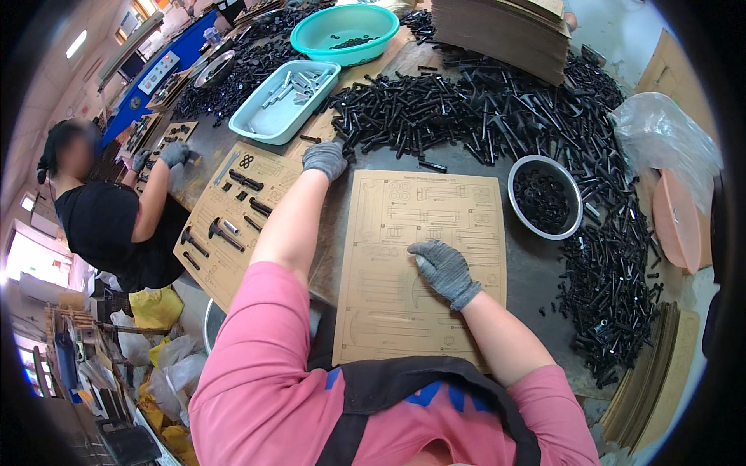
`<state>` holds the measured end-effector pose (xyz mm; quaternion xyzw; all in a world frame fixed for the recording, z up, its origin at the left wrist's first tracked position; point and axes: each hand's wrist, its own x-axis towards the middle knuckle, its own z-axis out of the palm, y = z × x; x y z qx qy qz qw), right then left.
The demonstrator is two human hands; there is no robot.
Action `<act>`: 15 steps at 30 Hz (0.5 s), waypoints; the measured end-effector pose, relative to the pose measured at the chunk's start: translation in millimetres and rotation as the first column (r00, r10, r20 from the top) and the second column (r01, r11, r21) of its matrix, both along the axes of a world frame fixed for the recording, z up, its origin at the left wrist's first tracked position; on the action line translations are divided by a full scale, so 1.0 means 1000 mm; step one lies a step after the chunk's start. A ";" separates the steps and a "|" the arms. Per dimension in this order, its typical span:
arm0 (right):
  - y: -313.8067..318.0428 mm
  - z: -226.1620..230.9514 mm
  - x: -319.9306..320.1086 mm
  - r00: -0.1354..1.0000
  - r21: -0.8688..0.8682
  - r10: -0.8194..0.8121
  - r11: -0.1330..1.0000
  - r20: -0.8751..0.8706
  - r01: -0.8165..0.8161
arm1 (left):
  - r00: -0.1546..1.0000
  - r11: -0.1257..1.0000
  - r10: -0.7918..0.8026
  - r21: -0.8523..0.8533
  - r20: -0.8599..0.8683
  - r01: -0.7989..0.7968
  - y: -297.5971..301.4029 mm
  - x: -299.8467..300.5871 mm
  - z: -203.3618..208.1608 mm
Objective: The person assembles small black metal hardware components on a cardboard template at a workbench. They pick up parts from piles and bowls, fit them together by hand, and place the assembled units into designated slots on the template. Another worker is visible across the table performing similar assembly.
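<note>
My left hand, in a grey glove, reaches forward to the near edge of a big heap of black bolts and its fingers curl on the bolts there. My right hand, also grey-gloved, rests flat on a brown cardboard sheet printed with part outlines, which lies in front of me with nothing on it. A round metal bowl of black washers stands to the right of the sheet.
A second cardboard sheet with bolts laid on it lies at the left. A pale blue tray of silver parts, a teal basin, a cardboard stack and a plastic bag stand behind. A co-worker's gloved hand works at the left.
</note>
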<state>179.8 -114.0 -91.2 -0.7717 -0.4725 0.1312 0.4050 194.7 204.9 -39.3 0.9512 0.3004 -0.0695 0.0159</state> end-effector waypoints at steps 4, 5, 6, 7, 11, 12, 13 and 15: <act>-0.001 0.001 -0.001 1.000 -0.042 -0.012 0.999 -0.002 0.011 | 0.979 0.990 -0.073 -0.101 0.190 0.093 -0.032 -0.017 0.016; -0.001 0.002 0.000 1.000 0.004 -0.004 1.000 0.017 0.004 | 0.964 0.982 -0.088 -0.143 0.251 0.126 -0.041 -0.021 0.021; -0.001 0.003 0.000 0.998 -0.062 -0.018 0.998 -0.064 0.014 | 0.871 0.936 -0.226 -0.150 0.437 0.318 -0.052 -0.027 0.024; 0.000 0.004 0.001 0.992 -0.064 -0.026 0.998 -0.121 0.019 | 0.893 0.706 0.004 -0.634 0.451 0.316 -0.066 -0.034 0.025; 0.009 0.012 0.009 0.531 0.211 0.064 0.952 -0.845 0.222 | 0.909 0.162 0.077 -0.905 0.410 0.394 -0.124 -0.055 0.021; 0.013 0.014 0.009 0.413 0.259 0.145 0.937 -0.899 0.236 | 0.921 0.135 0.064 -0.918 0.385 0.374 -0.133 -0.058 0.019; 0.018 0.015 0.009 0.334 0.369 0.281 0.899 -0.900 0.237 | 0.927 0.106 0.090 -0.929 0.363 0.354 -0.142 -0.060 0.016; 0.023 0.017 0.005 0.194 0.370 0.319 0.856 -0.927 0.360 | 0.910 0.054 0.066 -0.912 0.410 0.407 -0.153 -0.060 0.011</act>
